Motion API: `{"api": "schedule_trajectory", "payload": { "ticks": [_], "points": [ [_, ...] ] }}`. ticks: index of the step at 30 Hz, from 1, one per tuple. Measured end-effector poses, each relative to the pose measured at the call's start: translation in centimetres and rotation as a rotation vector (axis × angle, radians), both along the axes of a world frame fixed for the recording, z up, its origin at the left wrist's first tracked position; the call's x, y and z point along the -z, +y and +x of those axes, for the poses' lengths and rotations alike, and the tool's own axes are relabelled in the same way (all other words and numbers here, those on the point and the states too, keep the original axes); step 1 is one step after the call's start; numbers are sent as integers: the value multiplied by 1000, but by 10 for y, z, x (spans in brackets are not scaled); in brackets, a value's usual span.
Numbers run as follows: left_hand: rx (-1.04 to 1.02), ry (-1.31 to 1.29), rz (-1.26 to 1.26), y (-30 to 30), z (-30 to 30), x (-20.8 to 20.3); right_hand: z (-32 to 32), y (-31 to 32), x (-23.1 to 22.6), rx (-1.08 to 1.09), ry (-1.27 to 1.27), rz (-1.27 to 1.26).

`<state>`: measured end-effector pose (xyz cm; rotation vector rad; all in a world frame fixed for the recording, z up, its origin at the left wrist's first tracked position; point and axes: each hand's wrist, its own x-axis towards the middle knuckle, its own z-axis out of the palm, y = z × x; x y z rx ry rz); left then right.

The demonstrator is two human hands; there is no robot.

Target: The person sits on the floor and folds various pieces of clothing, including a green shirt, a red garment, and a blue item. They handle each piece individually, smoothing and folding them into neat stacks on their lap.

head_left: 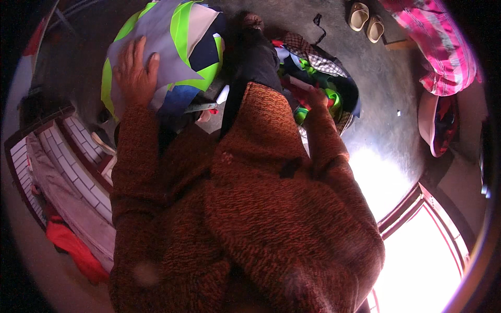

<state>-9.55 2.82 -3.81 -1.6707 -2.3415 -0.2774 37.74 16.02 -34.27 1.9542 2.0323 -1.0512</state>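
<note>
My left hand (136, 75) lies spread, palm down, on a bundle of cloth pieces (177, 49) at the upper left. Grey-lavender cloth is under the fingers, with neon green, beige and dark blue pieces around it. On the right, my right hand (316, 98) reaches into a heap of cloth scraps (334, 83), its fingers dim and partly hidden. They appear closed on a pale pinkish cloth scrap (301, 83). Neon green, checked and dark pieces surround that hand. Below the left bundle, a grey blade-like piece and a red bit (213, 111) show, their kind unclear.
My dark-trousered leg (261, 57) stretches between the two cloth heaps. Beige clogs (365, 22) stand on the grey floor at the upper right, near a pink plaid cloth (443, 47). A red cloth (75, 250) lies at the lower left. Bright light enters a doorway (422, 255).
</note>
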Motion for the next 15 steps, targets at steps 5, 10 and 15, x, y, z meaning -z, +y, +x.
{"api": "schedule_trajectory", "payload": {
  "ticks": [5,10,15],
  "points": [
    [28,-28,38,8,-3,6,16,-15,-14,900,768,-322],
    [10,-47,45,5,-3,7,37,-31,-29,766,1013,-255],
    [2,-54,46,5,-3,9,48,-35,-44,878,1055,-192]
  ]
}}
